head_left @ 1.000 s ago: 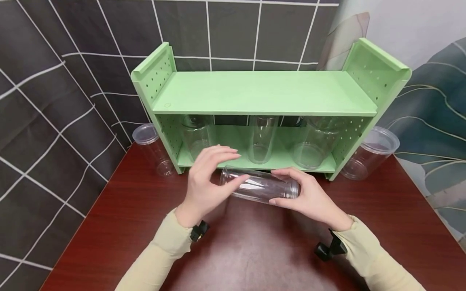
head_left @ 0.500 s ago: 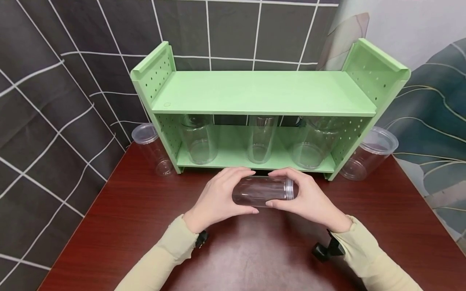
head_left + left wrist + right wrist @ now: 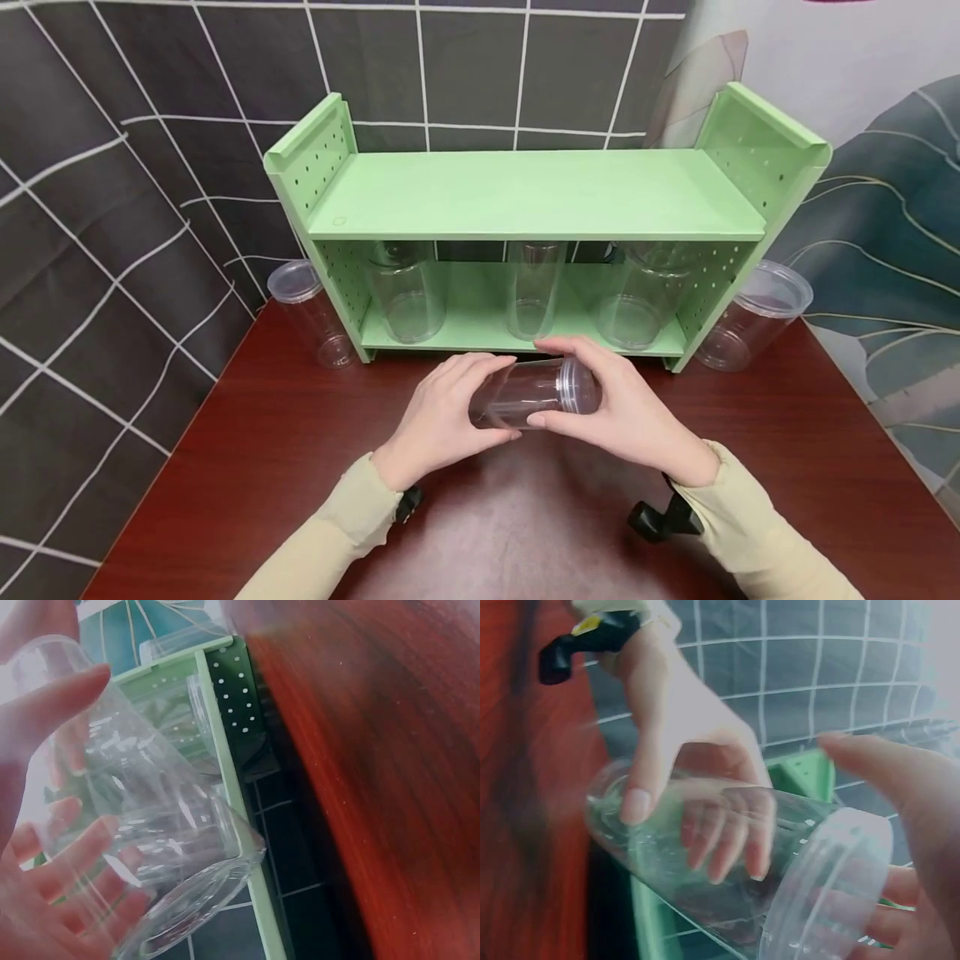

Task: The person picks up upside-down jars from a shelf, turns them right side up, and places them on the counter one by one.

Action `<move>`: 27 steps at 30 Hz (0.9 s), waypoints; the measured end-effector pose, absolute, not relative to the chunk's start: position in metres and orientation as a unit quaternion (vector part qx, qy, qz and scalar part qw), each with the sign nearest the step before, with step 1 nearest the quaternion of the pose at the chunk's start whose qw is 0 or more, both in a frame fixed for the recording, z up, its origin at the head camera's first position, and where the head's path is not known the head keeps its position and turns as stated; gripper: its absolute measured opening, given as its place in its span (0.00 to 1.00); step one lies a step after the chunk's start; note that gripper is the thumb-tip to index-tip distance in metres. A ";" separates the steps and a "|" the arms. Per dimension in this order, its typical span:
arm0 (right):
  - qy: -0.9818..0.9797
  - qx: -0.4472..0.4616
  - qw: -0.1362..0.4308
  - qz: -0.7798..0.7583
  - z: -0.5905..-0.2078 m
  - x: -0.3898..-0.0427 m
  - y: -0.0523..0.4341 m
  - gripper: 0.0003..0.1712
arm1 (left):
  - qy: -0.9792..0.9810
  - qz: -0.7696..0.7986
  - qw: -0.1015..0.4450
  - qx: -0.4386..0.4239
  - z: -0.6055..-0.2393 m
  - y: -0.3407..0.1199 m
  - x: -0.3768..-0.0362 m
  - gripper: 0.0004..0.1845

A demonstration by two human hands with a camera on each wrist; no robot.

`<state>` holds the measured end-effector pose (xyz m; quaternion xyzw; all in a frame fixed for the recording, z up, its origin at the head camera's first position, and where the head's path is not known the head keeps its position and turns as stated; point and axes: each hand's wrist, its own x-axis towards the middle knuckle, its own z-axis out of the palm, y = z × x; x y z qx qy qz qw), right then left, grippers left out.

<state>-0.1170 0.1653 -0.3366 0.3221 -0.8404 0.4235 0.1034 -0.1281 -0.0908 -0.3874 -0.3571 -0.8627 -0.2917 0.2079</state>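
A clear plastic jar (image 3: 536,390) lies on its side in the air just above the table, in front of the green shelf (image 3: 536,196). My left hand (image 3: 450,408) curls round its base end, and my right hand (image 3: 622,408) wraps round its ribbed rim end. In the left wrist view the jar (image 3: 150,825) fills the frame, with my fingers (image 3: 52,705) around it. The right wrist view shows the jar (image 3: 727,855) with its rim nearest, the left hand (image 3: 682,750) gripping the far end and my right thumb (image 3: 900,787) over the rim.
Three clear containers (image 3: 405,292) (image 3: 532,287) (image 3: 645,300) stand on the shelf's lower level. Its top board is bare. One clear cup (image 3: 307,308) stands left of the shelf and another (image 3: 750,312) leans at its right. The red-brown table (image 3: 525,517) stretches toward me.
My left hand went from loosely touching the jar to gripping its base. Both hands carried the jar slightly toward the shelf, and its rim end turned toward me.
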 end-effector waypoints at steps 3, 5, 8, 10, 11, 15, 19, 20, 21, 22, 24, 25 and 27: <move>-0.832 0.307 0.134 0.442 -0.325 -0.115 0.171 0.42 | -0.856 -0.310 0.218 -0.351 -0.390 -0.092 -0.128 0.47; -0.821 0.292 0.167 0.461 -0.316 -0.115 0.177 0.42 | -0.854 -0.325 0.220 -0.342 -0.390 -0.093 -0.128 0.47; -0.782 0.266 0.245 0.508 -0.299 -0.113 0.184 0.38 | -0.852 -0.349 0.214 -0.327 -0.389 -0.094 -0.125 0.46; -0.745 0.240 0.311 0.539 -0.286 -0.112 0.189 0.35 | -0.850 -0.363 0.209 -0.319 -0.388 -0.096 -0.124 0.45; -0.722 0.225 0.344 0.556 -0.280 -0.112 0.191 0.33 | -0.850 -0.368 0.207 -0.315 -0.389 -0.097 -0.123 0.44; -0.633 0.151 0.449 0.612 -0.263 -0.123 0.206 0.32 | -0.848 -0.388 0.200 -0.300 -0.391 -0.102 -0.121 0.43; -0.589 0.083 0.479 0.645 -0.255 -0.143 0.226 0.35 | -0.845 -0.411 0.197 -0.281 -0.392 -0.107 -0.121 0.44; -0.593 0.068 0.476 0.646 -0.254 -0.149 0.231 0.35 | -0.845 -0.416 0.196 -0.275 -0.393 -0.109 -0.121 0.44; -0.596 0.057 0.470 0.649 -0.254 -0.155 0.236 0.34 | -0.845 -0.419 0.197 -0.269 -0.393 -0.110 -0.121 0.44; -0.605 0.045 0.464 0.645 -0.254 -0.161 0.240 0.34 | -0.844 -0.423 0.198 -0.263 -0.393 -0.111 -0.121 0.44; -0.625 0.032 0.450 0.637 -0.255 -0.173 0.247 0.32 | -0.843 -0.429 0.204 -0.253 -0.393 -0.114 -0.120 0.45; -0.635 0.023 0.443 0.633 -0.257 -0.178 0.250 0.31 | -0.841 -0.433 0.208 -0.249 -0.393 -0.115 -0.120 0.45; -0.641 0.016 0.431 0.635 -0.260 -0.188 0.254 0.29 | -0.836 -0.441 0.217 -0.244 -0.393 -0.118 -0.120 0.47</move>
